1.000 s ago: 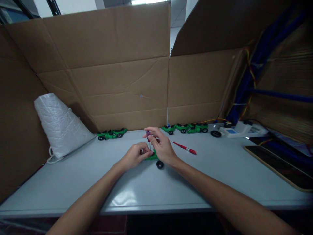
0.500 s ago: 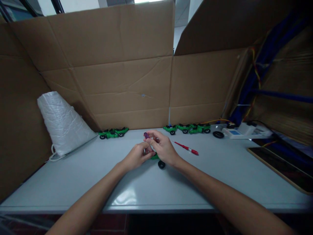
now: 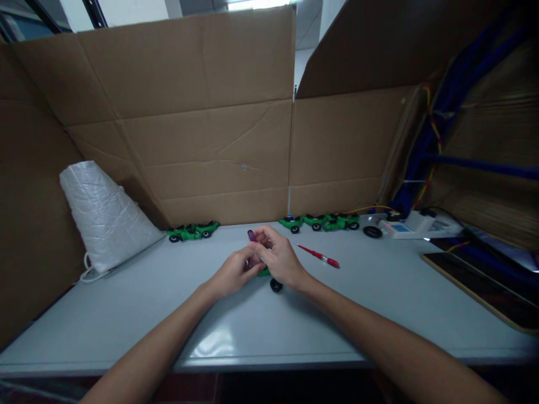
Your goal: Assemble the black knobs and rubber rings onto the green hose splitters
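In the head view, my two hands meet low over the middle of the white table. My right hand (image 3: 281,259) is closed, its fingertips round a small purple piece (image 3: 251,235) whose end pokes out at the top. Beside it, my left hand (image 3: 236,272) is also closed, thumb and fingers pressed together; what lies between them is hidden. Under the hands shows a bit of a green toy vehicle (image 3: 264,272) with a black wheel (image 3: 276,285), mostly covered. To the right lies a red screwdriver (image 3: 320,256).
Green toy vehicles stand along the cardboard wall (image 3: 227,146), one group at left (image 3: 192,231) and another at right (image 3: 319,222). A loose black ring (image 3: 373,232) lies near a white power strip (image 3: 421,225). A white wrapped bundle (image 3: 107,219) leans at left; a dark panel (image 3: 475,283) lies at right.
The view has shifted slightly. My hands stay together at the purple piece, with only small finger movement; the things on the table have kept their places.
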Demonstrator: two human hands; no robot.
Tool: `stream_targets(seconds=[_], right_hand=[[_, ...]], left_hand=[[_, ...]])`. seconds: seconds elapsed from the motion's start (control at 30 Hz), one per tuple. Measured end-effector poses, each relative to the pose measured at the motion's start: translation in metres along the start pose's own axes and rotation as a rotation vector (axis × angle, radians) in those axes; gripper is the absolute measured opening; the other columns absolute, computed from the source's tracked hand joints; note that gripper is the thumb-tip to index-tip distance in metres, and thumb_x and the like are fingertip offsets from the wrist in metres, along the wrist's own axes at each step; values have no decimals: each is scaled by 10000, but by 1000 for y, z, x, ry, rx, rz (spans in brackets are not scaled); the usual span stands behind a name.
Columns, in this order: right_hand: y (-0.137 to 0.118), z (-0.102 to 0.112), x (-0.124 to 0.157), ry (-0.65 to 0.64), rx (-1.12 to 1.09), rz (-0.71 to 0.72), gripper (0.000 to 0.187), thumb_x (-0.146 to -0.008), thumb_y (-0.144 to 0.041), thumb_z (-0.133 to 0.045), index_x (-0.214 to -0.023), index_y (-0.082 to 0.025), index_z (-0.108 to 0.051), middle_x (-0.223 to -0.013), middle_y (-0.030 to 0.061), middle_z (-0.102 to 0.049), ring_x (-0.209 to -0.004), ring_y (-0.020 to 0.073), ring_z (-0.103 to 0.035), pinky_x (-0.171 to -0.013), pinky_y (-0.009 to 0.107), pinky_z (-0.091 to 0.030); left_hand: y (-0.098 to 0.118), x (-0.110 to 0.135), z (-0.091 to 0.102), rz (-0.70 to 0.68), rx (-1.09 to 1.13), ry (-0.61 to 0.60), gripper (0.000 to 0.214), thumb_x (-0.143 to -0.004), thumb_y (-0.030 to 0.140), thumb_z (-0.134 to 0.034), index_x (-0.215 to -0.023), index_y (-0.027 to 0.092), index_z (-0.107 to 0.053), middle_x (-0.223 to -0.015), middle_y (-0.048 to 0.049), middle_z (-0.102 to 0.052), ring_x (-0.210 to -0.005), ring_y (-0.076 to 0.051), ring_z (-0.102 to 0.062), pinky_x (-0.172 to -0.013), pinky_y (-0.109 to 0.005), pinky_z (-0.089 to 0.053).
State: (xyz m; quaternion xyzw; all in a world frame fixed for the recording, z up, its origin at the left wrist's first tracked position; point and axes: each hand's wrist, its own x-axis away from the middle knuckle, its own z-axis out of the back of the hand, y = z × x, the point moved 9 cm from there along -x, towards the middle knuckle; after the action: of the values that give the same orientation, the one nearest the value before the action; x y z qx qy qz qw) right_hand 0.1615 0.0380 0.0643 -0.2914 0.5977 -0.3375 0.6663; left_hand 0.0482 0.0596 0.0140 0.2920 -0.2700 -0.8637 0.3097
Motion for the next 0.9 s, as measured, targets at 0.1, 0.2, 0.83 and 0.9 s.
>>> stream_targets(seconds=[0.1,0.2,0.83,0.9], right_hand=[[4,2,-1,23,-27,-17,153,-924,-315,-728,-1010,-224,-639,-883,-6,-653,-779,182,-642,-736,303,-518],[3,2,-1,19,-46,-12,163,-925,-314,-727,-1019,-226,-628,-884,-8,-649,-778,176,-637,-735,295,-521],[8,-11,-6,-191,-454,-191,428,-980,-630,-656,-1071,-213,-680,-884,-21,-585,-503,60,-440,-448,203,-388],[8,-10,-7,-191,-437,-176,438,-977,-644,-654,-1033,-210,-659,-841,-30,-583,-489,64,-433,-441,207,-381]], left_hand=[[1,0,0,-7,-4,-2,258,-1016,378,-638,-891,154,-610,-746,15,-583,-648,-124,-486,-614,-240,-370],[3,-1,1,-6,-3,-12,269,-1012,386,-645,-885,152,-613,-760,8,-593,-657,-126,-490,-624,-242,-378],[12,-3,1,-12,39,-44,281,-1034,385,-629,-867,162,-604,-813,-5,-613,-702,-135,-517,-661,-246,-393],[11,-3,2,-15,35,-38,289,-1035,394,-628,-867,160,-607,-812,-8,-615,-704,-137,-520,-664,-247,-400]])
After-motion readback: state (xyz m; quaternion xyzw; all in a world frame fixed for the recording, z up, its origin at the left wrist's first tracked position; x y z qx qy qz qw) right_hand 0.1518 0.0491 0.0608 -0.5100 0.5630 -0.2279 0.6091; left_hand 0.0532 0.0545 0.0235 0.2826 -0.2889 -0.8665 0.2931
